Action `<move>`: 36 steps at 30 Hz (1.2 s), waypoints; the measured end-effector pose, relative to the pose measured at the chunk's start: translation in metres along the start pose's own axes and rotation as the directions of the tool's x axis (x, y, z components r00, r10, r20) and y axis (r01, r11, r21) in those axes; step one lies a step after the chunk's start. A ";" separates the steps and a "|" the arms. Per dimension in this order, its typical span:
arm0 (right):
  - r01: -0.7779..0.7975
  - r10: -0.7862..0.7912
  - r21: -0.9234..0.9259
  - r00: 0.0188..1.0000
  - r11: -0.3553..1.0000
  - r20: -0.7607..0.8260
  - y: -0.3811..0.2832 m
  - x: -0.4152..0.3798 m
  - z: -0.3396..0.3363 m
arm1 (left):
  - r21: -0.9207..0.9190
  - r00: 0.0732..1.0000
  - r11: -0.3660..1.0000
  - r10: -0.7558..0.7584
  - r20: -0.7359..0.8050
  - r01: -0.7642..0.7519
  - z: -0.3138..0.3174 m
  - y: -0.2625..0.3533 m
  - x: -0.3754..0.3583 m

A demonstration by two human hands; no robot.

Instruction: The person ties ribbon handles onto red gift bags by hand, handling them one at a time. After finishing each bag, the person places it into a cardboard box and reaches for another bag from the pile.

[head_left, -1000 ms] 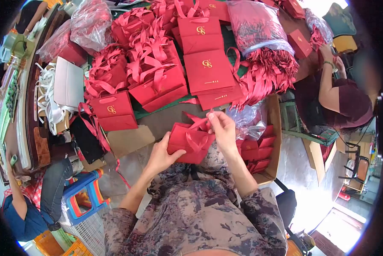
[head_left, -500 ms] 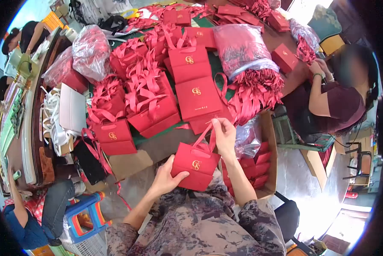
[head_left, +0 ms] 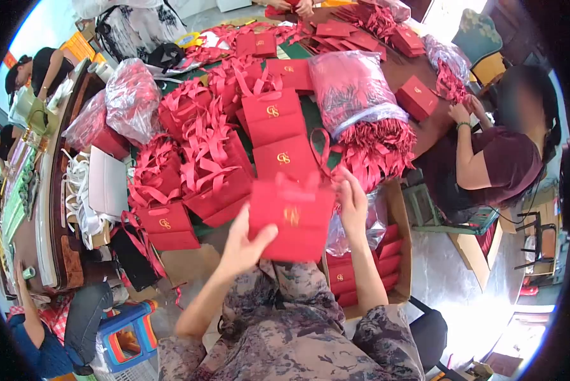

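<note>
My left hand [head_left: 242, 246] grips a small red paper gift bag [head_left: 291, 238] by its left side, thumb across the front. The bag has a gold logo and a pink-red ribbon handle at its top, slightly blurred. Just right of the bag, my right hand [head_left: 353, 202] is raised with its fingers apart and holds nothing. Beyond the held bag lie flat red bags [head_left: 284, 159] with the same gold logo. To their left stand several red bags [head_left: 218, 190] with ribbon handles sticking up.
A cardboard box [head_left: 399, 254] of red bags stands below my right arm. A plastic-wrapped ribbon bundle [head_left: 351, 82] lies on the table. Another person [head_left: 497, 149] sits at the right, handling ribbons. A blue stool [head_left: 129, 336] is at lower left; more people work further left.
The held bag has risen away from my lap toward the table. My right hand has let go of its ribbon handle and shifted right. A person's hands now show at the far table edge.
</note>
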State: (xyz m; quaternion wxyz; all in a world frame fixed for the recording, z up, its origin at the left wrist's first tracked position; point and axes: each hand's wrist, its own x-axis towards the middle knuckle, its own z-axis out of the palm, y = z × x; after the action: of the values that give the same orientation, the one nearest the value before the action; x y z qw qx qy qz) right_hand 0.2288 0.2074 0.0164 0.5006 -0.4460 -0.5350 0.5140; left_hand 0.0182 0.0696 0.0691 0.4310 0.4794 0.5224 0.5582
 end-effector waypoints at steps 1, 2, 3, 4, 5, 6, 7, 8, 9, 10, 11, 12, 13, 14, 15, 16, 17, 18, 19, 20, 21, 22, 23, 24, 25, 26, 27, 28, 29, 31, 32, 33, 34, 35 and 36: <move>0.002 -0.002 -0.058 1.000 0.998 -0.003 0.003 0.000 -0.006 | -0.062 0.996 0.998 0.016 -0.088 -0.022 0.002 0.012 0.022; 0.003 -0.004 -0.118 1.000 0.993 -0.009 0.008 -0.001 -0.011 | -0.080 0.986 0.995 0.047 -0.158 -0.061 0.003 0.020 0.046; 0.001 0.001 -0.126 1.000 0.992 0.012 0.012 -0.002 -0.014 | -0.016 0.974 0.990 0.132 -0.186 -0.137 0.000 0.024 0.074; -0.005 0.009 -0.134 0.999 0.991 0.032 0.018 -0.006 -0.015 | -0.057 0.963 0.988 0.128 -0.237 -0.145 0.001 0.030 0.100; -0.037 0.038 -0.072 0.999 0.997 0.013 0.023 -0.010 -0.012 | -0.032 0.941 0.972 0.215 -0.263 -0.231 0.002 0.031 0.126; -0.032 0.038 -0.123 0.998 0.992 0.053 0.030 -0.012 -0.016 | 0.018 0.933 0.969 0.241 -0.268 -0.246 0.000 0.034 0.149; -0.013 0.022 -0.173 0.999 0.985 0.050 0.036 -0.013 -0.017 | 0.043 0.893 0.951 0.304 -0.331 -0.307 0.003 0.032 0.172; 0.004 0.007 -0.222 0.999 0.975 0.048 0.041 -0.013 -0.019 | 0.028 0.876 0.950 0.297 -0.379 -0.310 0.005 0.029 0.189; 0.004 0.005 -0.224 0.999 0.974 0.041 0.042 -0.011 -0.020 | 0.099 0.873 0.943 0.331 -0.358 -0.317 0.003 0.028 0.202; 0.099 -0.088 -0.312 0.995 0.945 0.051 0.042 -0.008 -0.021 | 0.171 0.870 0.931 0.363 -0.334 -0.322 0.001 0.025 0.213; 0.190 -0.176 -0.395 0.982 0.899 0.072 0.041 -0.006 -0.022 | 0.169 0.872 0.932 0.360 -0.332 -0.321 0.000 0.009 0.225; 0.188 -0.174 -0.396 0.982 0.899 0.070 0.039 -0.005 -0.022 | 0.192 0.853 0.933 0.358 -0.380 -0.305 -0.001 -0.018 0.237; 0.198 -0.187 -0.440 0.980 0.876 0.068 0.034 -0.003 -0.022 | 0.216 0.830 0.933 0.356 -0.430 -0.288 -0.002 -0.038 0.243; 0.208 -0.200 -0.481 0.977 0.851 0.069 0.030 -0.001 -0.021 | 0.297 0.829 0.933 0.326 -0.455 -0.205 0.000 -0.047 0.240; 0.208 -0.198 -0.481 0.978 0.852 0.071 0.025 0.001 -0.019 | 0.330 0.849 0.933 0.285 -0.445 -0.140 -0.003 -0.067 0.241; 0.204 -0.188 -0.490 0.979 0.847 0.083 0.020 0.002 -0.017 | 0.364 0.866 0.929 0.240 -0.438 -0.074 -0.003 -0.072 0.238; 0.201 -0.178 -0.499 0.979 0.843 0.095 0.018 0.003 -0.014 | 0.370 0.876 0.928 0.140 -0.461 0.047 -0.001 -0.077 0.233; 0.199 -0.175 -0.499 0.980 0.844 0.095 0.019 0.004 -0.012 | 0.370 0.877 0.928 0.138 -0.461 0.049 0.004 -0.079 0.229; 0.272 -0.240 -0.533 0.962 0.801 0.131 0.020 0.006 -0.011 | 0.525 0.810 0.851 0.290 -0.510 0.026 0.008 -0.080 0.226; 0.345 -0.303 -0.562 0.938 0.752 0.170 0.021 0.008 -0.009 | 0.664 0.727 0.747 0.443 -0.524 0.023 0.012 -0.081 0.224; 0.345 -0.303 -0.562 0.938 0.752 0.171 0.023 0.010 -0.007 | 0.791 0.693 0.612 0.568 -0.444 0.006 0.014 -0.080 0.221; 0.351 -0.346 -0.660 0.927 0.664 0.145 0.026 0.014 -0.004 | 0.790 0.692 0.613 0.568 -0.446 0.006 0.017 -0.071 0.215; 0.346 -0.393 -0.748 0.911 0.566 0.125 0.028 0.018 -0.002 | 0.861 0.766 0.508 0.557 -0.322 -0.008 0.018 -0.062 0.207; 0.347 -0.394 -0.749 0.910 0.564 0.125 0.029 0.023 0.000 | 0.917 0.829 0.397 0.525 -0.195 -0.036 0.019 -0.058 0.200; 0.322 -0.371 -0.785 0.920 0.529 0.127 0.030 0.028 0.002 | 0.921 0.879 0.383 0.461 -0.119 -0.077 0.017 -0.061 0.196; 0.298 -0.350 -0.819 0.928 0.491 0.128 0.031 0.032 0.003 | 0.920 0.879 0.384 0.462 -0.119 -0.077 0.018 -0.065 0.191; 0.299 -0.351 -0.819 0.927 0.489 0.128 0.034 0.035 0.003 | 0.925 0.939 0.371 0.338 -0.056 -0.078 0.020 -0.068 0.185; 0.298 -0.334 -0.827 0.932 0.476 0.144 0.037 0.039 0.003 | 0.930 0.978 0.358 0.206 0.005 -0.080 0.020 -0.070 0.181; 0.299 -0.317 -0.834 0.935 0.463 0.159 0.040 0.041 0.002 | 0.930 0.978 0.359 0.210 0.002 -0.079 0.021 -0.072 0.180; 0.320 -0.339 -0.808 0.927 0.494 0.160 0.036 0.039 0.000 | 0.963 0.997 0.265 0.064 0.038 -0.053 0.021 -0.074 0.177; 0.337 -0.360 -0.782 0.920 0.525 0.155 0.035 0.038 -0.002 | 0.963 0.997 0.265 0.067 0.033 -0.049 0.020 -0.076 0.177; 0.396 -0.418 -0.751 0.891 0.529 0.176 0.031 0.036 -0.006 | 0.965 0.997 0.261 0.075 0.022 -0.041 0.021 -0.079 0.177; 0.399 -0.418 -0.751 0.890 0.527 0.179 0.029 0.033 -0.007 | 0.966 0.997 0.258 0.082 0.012 -0.033 0.021 -0.081 0.177; 0.385 -0.409 -0.724 0.899 0.573 0.155 0.026 0.027 -0.010 | 0.965 0.997 0.260 0.081 0.011 -0.031 0.021 -0.085 0.176; 0.372 -0.399 -0.695 0.907 0.616 0.132 0.017 0.021 -0.012 | 0.965 0.998 0.262 0.062 0.016 -0.032 0.021 -0.084 0.177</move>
State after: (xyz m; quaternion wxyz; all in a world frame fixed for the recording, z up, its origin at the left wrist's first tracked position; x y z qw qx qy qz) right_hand 0.2380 0.2306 0.0002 0.3990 -0.4866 -0.7641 0.1422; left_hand 0.0069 0.2538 -0.0002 0.0285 0.6507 0.7448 0.1451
